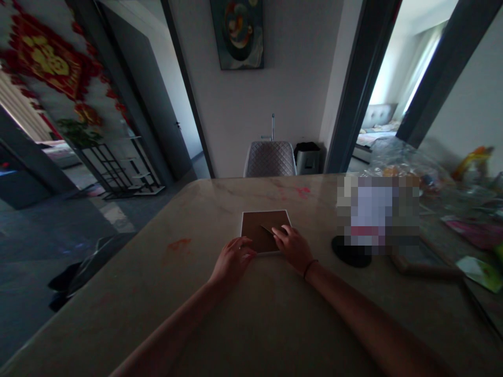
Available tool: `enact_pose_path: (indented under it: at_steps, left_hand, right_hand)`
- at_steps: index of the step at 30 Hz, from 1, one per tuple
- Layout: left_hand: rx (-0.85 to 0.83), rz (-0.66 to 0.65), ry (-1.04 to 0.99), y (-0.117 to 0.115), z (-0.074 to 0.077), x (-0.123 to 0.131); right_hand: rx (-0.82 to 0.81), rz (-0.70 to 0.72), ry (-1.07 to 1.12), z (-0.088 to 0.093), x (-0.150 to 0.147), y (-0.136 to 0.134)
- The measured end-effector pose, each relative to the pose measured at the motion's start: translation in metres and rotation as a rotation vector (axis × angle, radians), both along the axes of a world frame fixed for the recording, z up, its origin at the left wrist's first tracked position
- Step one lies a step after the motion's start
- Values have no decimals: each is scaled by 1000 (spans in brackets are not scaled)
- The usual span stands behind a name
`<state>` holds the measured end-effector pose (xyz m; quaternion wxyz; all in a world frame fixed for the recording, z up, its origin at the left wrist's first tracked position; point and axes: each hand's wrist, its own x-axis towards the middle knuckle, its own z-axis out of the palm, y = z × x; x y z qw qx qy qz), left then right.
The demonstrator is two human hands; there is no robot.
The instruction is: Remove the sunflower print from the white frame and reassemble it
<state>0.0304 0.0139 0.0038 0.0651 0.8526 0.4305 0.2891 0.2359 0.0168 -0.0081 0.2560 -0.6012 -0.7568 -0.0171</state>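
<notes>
A flat brown panel with a thin white rim point(255, 220), which looks like the back of a small picture frame, lies on the table in front of me. My left hand point(233, 256) grips its near left corner, fingers on top and thumb along the near edge. Over the right half of the panel, my right hand point(291, 243) has its fingers curled around a thin, pointed strip point(267, 229). The strip slants up to the left across the brown surface. I cannot tell whether it is loose or attached to the panel. A dark band circles my right wrist.
The stone-look table point(188, 298) has reddish marks. To the right are a black round base point(351, 252) under a blurred-out item, a brown-rimmed tray-like object point(428, 269), and clear plastic wrapping point(404, 157). A quilted chair point(271, 159) stands beyond the far edge, beside a bin point(307, 158).
</notes>
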Motion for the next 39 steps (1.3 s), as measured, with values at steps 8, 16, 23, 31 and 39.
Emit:
enact_pose_path:
  at_steps: [8,16,23,31,39]
  left_hand:
    - [-58,63,37,-6,-1,-3]
    - [-145,126,-61,-2,-7,-5]
    - [-185,111,-36,-5,-4,-4]
    - [-161,140,100,-2,0,-1]
    - [-149,159,154,4,4,-4]
  right_hand:
    - [35,15,57,-1,3,2]
    - [65,7,18,1,3,1]
    - [40,5,-76,1,1,1]
    - [55,23,-114,1,3,2]
    - [108,89,-56,-3,11,9]
